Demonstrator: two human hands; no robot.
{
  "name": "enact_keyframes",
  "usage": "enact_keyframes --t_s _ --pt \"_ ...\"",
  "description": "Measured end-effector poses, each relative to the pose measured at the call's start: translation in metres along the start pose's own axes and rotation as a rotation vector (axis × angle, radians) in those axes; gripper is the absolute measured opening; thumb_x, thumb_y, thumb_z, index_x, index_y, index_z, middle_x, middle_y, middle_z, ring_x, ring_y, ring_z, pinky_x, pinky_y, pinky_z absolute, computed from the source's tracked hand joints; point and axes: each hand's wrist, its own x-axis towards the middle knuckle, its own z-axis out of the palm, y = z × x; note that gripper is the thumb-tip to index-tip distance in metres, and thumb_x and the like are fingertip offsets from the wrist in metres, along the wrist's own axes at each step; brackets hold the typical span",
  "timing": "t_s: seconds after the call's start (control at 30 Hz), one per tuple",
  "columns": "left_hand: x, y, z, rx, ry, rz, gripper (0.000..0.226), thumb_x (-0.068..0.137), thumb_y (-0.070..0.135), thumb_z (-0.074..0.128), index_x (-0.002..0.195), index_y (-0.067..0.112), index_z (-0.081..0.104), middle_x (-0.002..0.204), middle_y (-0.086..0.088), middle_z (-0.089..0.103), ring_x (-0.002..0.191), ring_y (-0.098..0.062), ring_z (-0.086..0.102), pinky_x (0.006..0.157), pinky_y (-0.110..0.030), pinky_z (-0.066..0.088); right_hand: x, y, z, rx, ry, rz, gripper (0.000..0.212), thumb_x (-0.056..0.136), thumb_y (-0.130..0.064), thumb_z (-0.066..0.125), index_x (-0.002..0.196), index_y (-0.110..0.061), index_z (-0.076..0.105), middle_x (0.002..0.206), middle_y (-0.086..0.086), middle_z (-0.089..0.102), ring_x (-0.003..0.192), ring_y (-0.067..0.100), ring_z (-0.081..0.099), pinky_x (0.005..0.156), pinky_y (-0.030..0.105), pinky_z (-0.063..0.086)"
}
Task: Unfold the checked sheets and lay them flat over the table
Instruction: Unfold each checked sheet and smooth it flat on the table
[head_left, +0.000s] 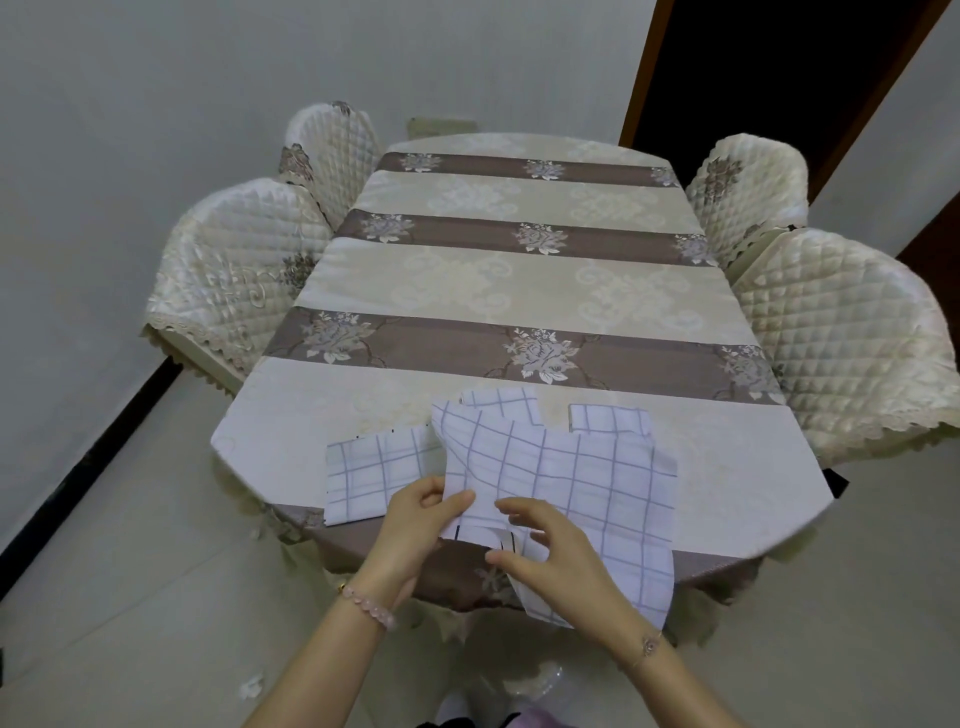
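A partly unfolded white checked sheet (566, 478) lies at the near edge of the table (519, 280), its lower part hanging over the edge. My left hand (415, 535) pinches its near left edge. My right hand (550, 556) grips a fold of the same sheet just to the right. A folded checked sheet (374, 475) lies flat to the left of it. Another folded one (610, 420) peeks out behind it on the right, and a further piece (498, 402) shows behind its top edge.
The oval table wears a cream cloth with brown floral bands. Quilted cream chairs stand at the left (234, 280) and right (852, 332), two a side. A dark doorway (769, 67) is at the back right. Pale floor tiles surround the table.
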Motion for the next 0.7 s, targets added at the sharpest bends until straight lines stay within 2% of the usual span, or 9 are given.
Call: enact_keyframes --t_s 0.1,0.2,0.27,0.3,0.37,0.4,0.5,0.6,0.7 --pt "-0.001 0.002 0.004 -0.009 -0.007 0.011 0.02 0.083 0.018 0.07 0.094 0.002 0.068 0.093 -0.009 0.075 0.091 -0.026 0.071 0.09 -0.046 0.054 0.002 0.001 0.006 0.056 0.08 0.045 0.029 0.082 -0.03 0.069 0.107 -0.037 0.055 0.108 -0.025 0.057 0.104 -0.001 0.056 0.086 0.008 0.041" --pt "-0.005 0.007 0.006 -0.02 -0.022 0.038 0.041 0.077 0.031 0.074 0.096 -0.004 0.064 0.099 -0.019 0.071 0.097 -0.031 0.067 0.098 -0.054 0.046 0.006 0.002 0.006 0.138 0.165 0.077 0.004 0.084 -0.025 0.068 0.087 -0.027 0.065 0.084 -0.014 0.067 0.081 0.0 0.062 0.07 0.01 0.046" --pt "-0.007 0.009 0.01 -0.059 -0.054 0.037 0.043 0.077 0.034 0.073 0.095 -0.004 0.061 0.101 -0.024 0.068 0.098 -0.032 0.066 0.098 -0.053 0.047 0.007 0.002 0.006 0.192 0.191 0.074 0.01 0.085 -0.021 0.067 0.076 -0.025 0.067 0.07 -0.013 0.067 0.069 0.0 0.061 0.064 0.013 0.045" --pt "-0.007 0.008 0.011 -0.078 -0.056 0.028 0.033 0.08 0.031 0.071 0.089 0.001 0.06 0.092 -0.018 0.07 0.091 -0.025 0.068 0.096 -0.049 0.049 0.008 0.002 0.005 0.221 0.194 0.073 0.013 0.085 -0.019 0.067 0.073 -0.024 0.067 0.068 -0.013 0.067 0.067 0.0 0.06 0.064 0.014 0.045" --pt "-0.012 0.006 0.015 -0.1 -0.076 0.022 0.008 0.086 0.018 0.066 0.085 0.016 0.059 0.077 0.007 0.072 0.077 -0.008 0.07 0.086 -0.038 0.056 0.009 0.0 0.004 0.278 0.19 0.065 0.015 0.086 -0.016 0.066 0.071 -0.021 0.068 0.068 -0.012 0.067 0.067 0.001 0.06 0.065 0.014 0.046" --pt "-0.013 0.003 0.016 -0.095 -0.086 0.032 0.006 0.086 0.016 0.066 0.089 0.017 0.061 0.083 0.005 0.074 0.079 -0.01 0.072 0.082 -0.035 0.057 0.011 -0.001 0.004 0.304 0.19 0.063 0.016 0.086 -0.015 0.066 0.071 -0.02 0.069 0.067 -0.011 0.067 0.067 0.001 0.06 0.065 0.015 0.046" --pt "-0.015 -0.002 0.017 -0.082 -0.081 0.057 0.021 0.084 0.014 0.069 0.102 0.007 0.065 0.099 -0.012 0.074 0.091 -0.022 0.071 0.077 -0.029 0.057 0.014 0.0 0.005 0.36 0.186 0.078 0.017 0.086 -0.014 0.065 0.07 -0.017 0.07 0.067 -0.005 0.067 0.066 0.003 0.06 0.066 0.019 0.049" --pt "-0.012 -0.007 0.021 -0.067 -0.017 0.049 0.014 0.083 0.009 0.068 0.097 0.008 0.069 0.088 -0.005 0.076 0.084 -0.017 0.072 0.065 -0.019 0.054 0.015 0.0 0.004 0.437 0.168 0.126 0.016 0.086 -0.014 0.065 0.072 -0.011 0.072 0.068 0.0 0.068 0.069 0.009 0.064 0.065 0.021 0.052" --pt "-0.011 -0.008 0.022 -0.064 0.019 0.038 0.013 0.084 0.008 0.067 0.096 0.008 0.071 0.085 -0.004 0.077 0.084 -0.019 0.072 0.067 -0.021 0.054 0.016 -0.001 0.002 0.514 0.161 0.166 0.015 0.086 -0.012 0.065 0.074 -0.006 0.072 0.062 -0.003 0.066 0.062 0.004 0.062 0.061 0.018 0.051"
